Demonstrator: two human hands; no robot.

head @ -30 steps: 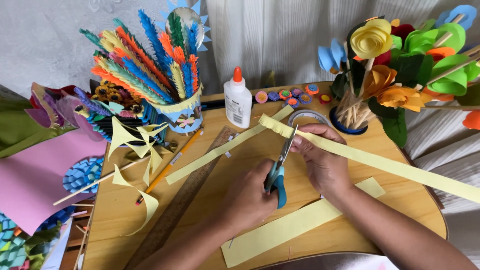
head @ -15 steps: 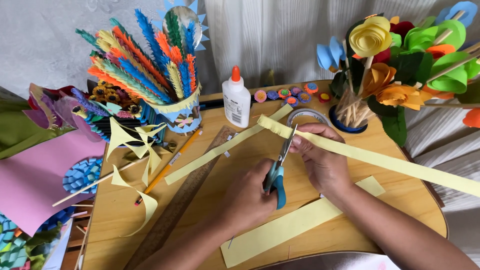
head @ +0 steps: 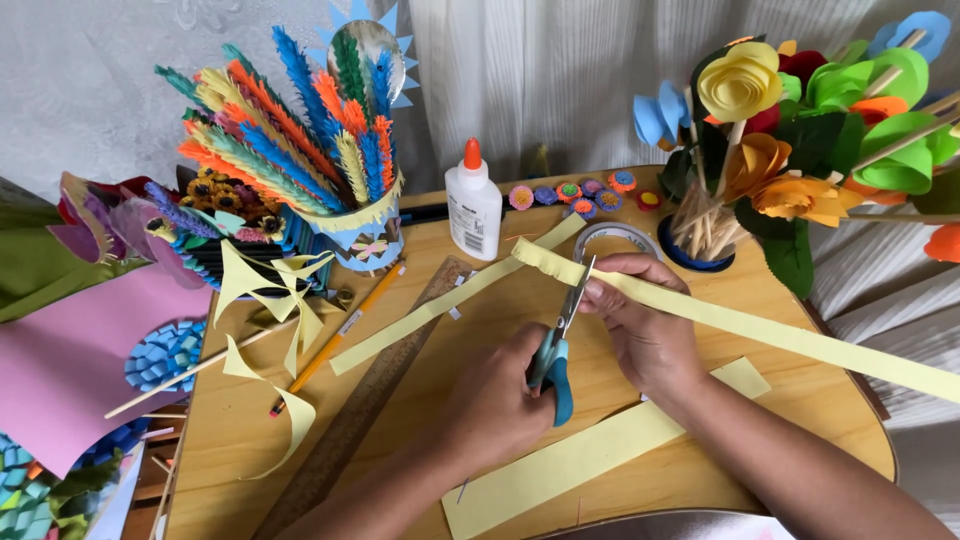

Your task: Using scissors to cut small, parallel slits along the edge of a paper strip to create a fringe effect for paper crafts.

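Observation:
My left hand [head: 490,400] grips blue-handled scissors [head: 556,368], the blades pointing up and away. The blades meet a long pale yellow paper strip [head: 790,335] near its left end. That end [head: 545,262] has small fringe cuts along its edge. My right hand [head: 648,330] pinches the strip just right of the blades and holds it above the wooden table [head: 830,410]. The strip runs off to the right edge of the view.
A second yellow strip [head: 600,455] lies near the front edge, a third [head: 440,305] beside a wooden ruler [head: 370,400] and a pencil [head: 340,335]. A glue bottle [head: 473,205], tape roll [head: 615,238], paper flowers [head: 760,120] and a cup of paper feathers [head: 300,130] stand behind. Pink paper [head: 70,370] lies left.

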